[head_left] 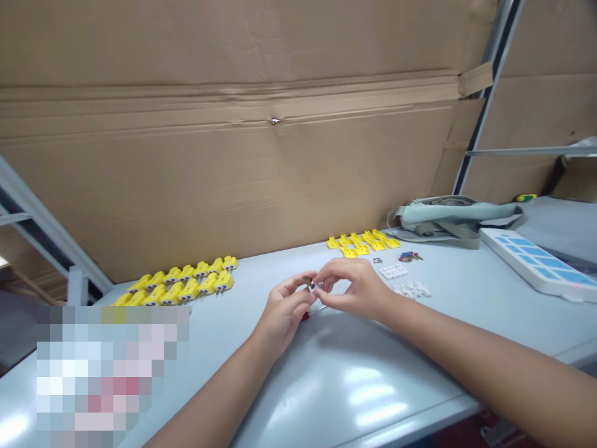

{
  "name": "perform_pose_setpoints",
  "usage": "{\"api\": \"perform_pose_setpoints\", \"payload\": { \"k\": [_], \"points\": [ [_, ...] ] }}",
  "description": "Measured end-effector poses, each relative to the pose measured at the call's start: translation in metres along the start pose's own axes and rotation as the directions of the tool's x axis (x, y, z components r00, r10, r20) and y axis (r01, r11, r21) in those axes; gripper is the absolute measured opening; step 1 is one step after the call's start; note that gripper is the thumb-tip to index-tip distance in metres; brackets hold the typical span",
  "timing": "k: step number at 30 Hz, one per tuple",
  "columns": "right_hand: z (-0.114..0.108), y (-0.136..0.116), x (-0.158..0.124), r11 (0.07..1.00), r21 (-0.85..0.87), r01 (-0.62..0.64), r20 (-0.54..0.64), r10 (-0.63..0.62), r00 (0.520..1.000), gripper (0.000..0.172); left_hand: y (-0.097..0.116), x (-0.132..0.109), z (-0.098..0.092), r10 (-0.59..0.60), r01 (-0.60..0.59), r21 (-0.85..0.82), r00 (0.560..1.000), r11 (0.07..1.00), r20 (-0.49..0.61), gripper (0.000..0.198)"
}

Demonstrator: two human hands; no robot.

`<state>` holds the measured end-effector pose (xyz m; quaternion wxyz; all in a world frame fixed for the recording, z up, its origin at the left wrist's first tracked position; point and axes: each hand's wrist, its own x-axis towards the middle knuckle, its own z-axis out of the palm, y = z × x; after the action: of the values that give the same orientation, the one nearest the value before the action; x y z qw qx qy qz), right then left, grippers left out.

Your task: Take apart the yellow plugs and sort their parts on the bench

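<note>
My left hand (286,309) and my right hand (352,283) meet above the middle of the table, both closed in a pinch. Between their fingertips is a small brass pin (308,282) with a dark blue bit at its lower end; its finer detail is too small to make out. Below the left fingers show a red end (305,316) and a thin metal shaft (319,309), which look like parts of a screwdriver. Whether the left palm grips it or it lies on the table, I cannot tell.
Yellow plugs (189,289) stand in two rows at left. At right lie yellow shells (362,250), blue and red pins (410,256), white plastic parts (394,271), a grey-green bag (438,218) and a white-blue case (536,261). Cardboard (261,186) walls the back.
</note>
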<state>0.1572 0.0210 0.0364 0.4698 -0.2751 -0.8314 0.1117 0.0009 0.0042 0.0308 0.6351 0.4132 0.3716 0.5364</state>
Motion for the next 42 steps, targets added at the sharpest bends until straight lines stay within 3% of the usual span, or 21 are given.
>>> {"api": "perform_pose_setpoints", "payload": {
  "k": [3, 9, 13, 20, 26, 36, 42],
  "points": [
    [0.001, -0.001, -0.001, 0.999, -0.040, 0.005, -0.006, -0.005, 1.000, 0.008, -0.001, -0.002, 0.004, 0.022, -0.022, -0.032, 1.000, 0.999, 0.004, 0.024],
    [0.003, 0.001, -0.003, 0.995, -0.096, -0.001, 0.075, 0.008, 0.997, 0.018, -0.003, -0.003, 0.004, 0.061, -0.055, 0.077, 0.996, 0.995, -0.072, 0.035],
    [0.006, 0.004, -0.005, 0.994, -0.105, 0.006, 0.053, 0.000, 0.999, 0.028, -0.003, -0.004, 0.004, 0.035, -0.028, 0.115, 0.997, 0.993, -0.062, 0.036],
    [0.009, 0.006, -0.007, 0.985, -0.145, 0.095, 0.024, -0.092, 0.995, 0.025, -0.007, -0.001, 0.000, 0.044, -0.034, 0.192, 0.998, 0.981, -0.049, 0.036],
    [0.011, 0.007, -0.008, 0.961, -0.238, 0.144, 0.031, -0.140, 0.990, 0.020, -0.008, 0.002, -0.004, 0.020, -0.027, 0.191, 0.999, 0.981, 0.035, 0.026],
    [0.006, 0.008, -0.005, 0.978, -0.152, 0.146, -0.050, -0.155, 0.987, 0.023, -0.002, 0.001, -0.002, -0.038, 0.036, 0.031, 0.994, 0.999, 0.099, 0.022],
    [0.006, 0.006, -0.004, 0.985, -0.159, 0.062, 0.002, -0.063, 0.998, 0.033, -0.006, 0.002, 0.001, -0.084, 0.082, 0.020, 0.992, 0.996, 0.098, 0.020]
  ]
}}
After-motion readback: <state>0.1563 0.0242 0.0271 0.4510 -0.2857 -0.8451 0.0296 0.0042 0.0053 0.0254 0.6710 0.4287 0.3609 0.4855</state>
